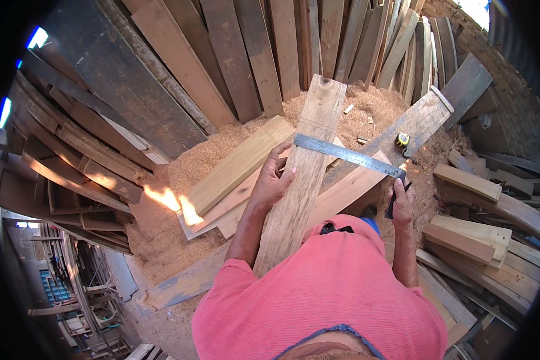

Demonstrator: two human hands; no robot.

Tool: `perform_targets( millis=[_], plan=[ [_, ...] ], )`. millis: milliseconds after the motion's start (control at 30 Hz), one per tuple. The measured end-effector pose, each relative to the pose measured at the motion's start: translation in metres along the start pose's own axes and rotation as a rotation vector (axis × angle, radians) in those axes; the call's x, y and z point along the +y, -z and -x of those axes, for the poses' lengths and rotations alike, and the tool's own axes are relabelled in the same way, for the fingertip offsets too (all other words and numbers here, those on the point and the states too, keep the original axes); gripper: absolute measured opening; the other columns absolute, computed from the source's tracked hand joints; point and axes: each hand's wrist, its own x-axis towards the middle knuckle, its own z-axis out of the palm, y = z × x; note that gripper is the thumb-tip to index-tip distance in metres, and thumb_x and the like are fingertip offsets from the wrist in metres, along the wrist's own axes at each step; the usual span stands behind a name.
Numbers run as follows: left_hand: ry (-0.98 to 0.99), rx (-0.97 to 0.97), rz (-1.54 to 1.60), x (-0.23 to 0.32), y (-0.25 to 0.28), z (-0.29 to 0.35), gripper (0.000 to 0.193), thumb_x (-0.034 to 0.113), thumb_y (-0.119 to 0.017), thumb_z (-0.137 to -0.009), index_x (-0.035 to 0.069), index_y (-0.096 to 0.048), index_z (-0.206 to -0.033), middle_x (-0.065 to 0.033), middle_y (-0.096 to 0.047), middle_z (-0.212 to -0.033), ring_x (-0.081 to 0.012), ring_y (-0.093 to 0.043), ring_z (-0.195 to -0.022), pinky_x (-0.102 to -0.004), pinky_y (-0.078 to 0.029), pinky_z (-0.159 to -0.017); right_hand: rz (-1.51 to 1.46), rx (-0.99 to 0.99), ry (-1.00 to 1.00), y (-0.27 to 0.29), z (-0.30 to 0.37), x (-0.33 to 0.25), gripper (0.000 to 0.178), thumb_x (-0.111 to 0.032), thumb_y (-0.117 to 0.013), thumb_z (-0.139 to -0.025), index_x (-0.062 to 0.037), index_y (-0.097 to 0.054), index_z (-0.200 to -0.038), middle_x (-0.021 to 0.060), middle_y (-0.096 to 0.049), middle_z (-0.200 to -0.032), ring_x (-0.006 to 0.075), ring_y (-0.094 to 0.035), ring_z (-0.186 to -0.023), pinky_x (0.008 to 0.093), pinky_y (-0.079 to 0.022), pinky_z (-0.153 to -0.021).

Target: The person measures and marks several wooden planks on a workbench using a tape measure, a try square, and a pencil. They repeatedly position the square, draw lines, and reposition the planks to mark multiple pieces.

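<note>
A long wooden board (303, 180) lies tilted up and away from my body, with faint lines across its upper part. My left hand (272, 182) grips the board's left edge, its thumb over the face. A metal carpenter's square (348, 157) has its blade laid across the board and reaching out to the right. At the blade's right end, my right hand (403, 205) is closed round the square's dark short arm. A thin dark stick shows by those fingers, too small to name.
Under and beside the board lie pale planks (240, 171) on wood shavings (156, 234). A yellow and black tape measure (402, 140) rests on a grey plank (417, 123) to the right. Tall boards (240, 60) lean at the back. Cut timber (468, 237) is stacked at the right.
</note>
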Motion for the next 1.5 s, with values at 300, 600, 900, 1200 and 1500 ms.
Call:
perform_targets(
  millis=[300,600,900,1200,1500],
  plan=[
    [0.045,0.007,-0.026,-0.001,-0.001,-0.004,0.071,0.003,-0.067,-0.104,0.011,-0.040,-0.169,-0.0182,-0.074,-0.136,-0.0203,-0.072,-0.121,-0.0381,-0.056,-0.105,0.170,0.062,0.067,-0.001,0.001,0.006,0.027,-0.029,-0.058,-0.119,-0.0085,-0.071,-0.106,-0.0039,-0.062,-0.075,0.0052,-0.054,-0.067,0.0253,-0.043,-0.063],
    [0.050,0.032,-0.042,-0.002,0.000,-0.004,0.069,0.002,-0.067,-0.105,0.012,-0.043,-0.169,-0.0169,-0.074,-0.135,-0.0191,-0.070,-0.123,-0.0385,-0.055,-0.108,0.241,0.086,0.009,0.000,0.000,0.020,0.030,-0.029,-0.060,-0.117,-0.0092,-0.070,-0.097,-0.0038,-0.065,-0.075,0.0056,-0.054,-0.069,0.0270,-0.043,-0.066],
    [0.049,0.043,-0.025,-0.009,0.003,-0.004,0.070,0.000,-0.066,-0.104,0.008,-0.042,-0.169,-0.0190,-0.073,-0.135,-0.0210,-0.069,-0.127,-0.0400,-0.054,-0.111,0.332,0.108,0.039,-0.002,0.004,0.021,0.034,-0.034,-0.059,-0.117,-0.0092,-0.069,-0.096,-0.0028,-0.066,-0.075,0.0075,-0.056,-0.070,0.0298,-0.046,-0.068],
    [0.060,0.006,-0.012,-0.015,0.005,-0.006,0.073,0.006,-0.070,-0.103,0.013,-0.036,-0.167,-0.0212,-0.071,-0.138,-0.0237,-0.069,-0.128,-0.0410,-0.056,-0.109,0.388,0.141,0.113,-0.006,0.007,0.018,0.034,-0.034,-0.059,-0.117,-0.0082,-0.069,-0.097,-0.0017,-0.066,-0.073,0.0085,-0.058,-0.068,0.0310,-0.047,-0.066],
    [0.071,0.001,-0.002,-0.013,0.002,-0.005,0.070,0.001,-0.066,-0.104,0.012,-0.036,-0.166,-0.0203,-0.072,-0.136,-0.0221,-0.072,-0.124,-0.0395,-0.057,-0.106,0.413,0.128,0.145,-0.004,0.009,0.007,0.031,-0.031,-0.059,-0.117,-0.0064,-0.070,-0.101,-0.0009,-0.066,-0.072,0.0088,-0.059,-0.067,0.0308,-0.047,-0.065]
  ],
)
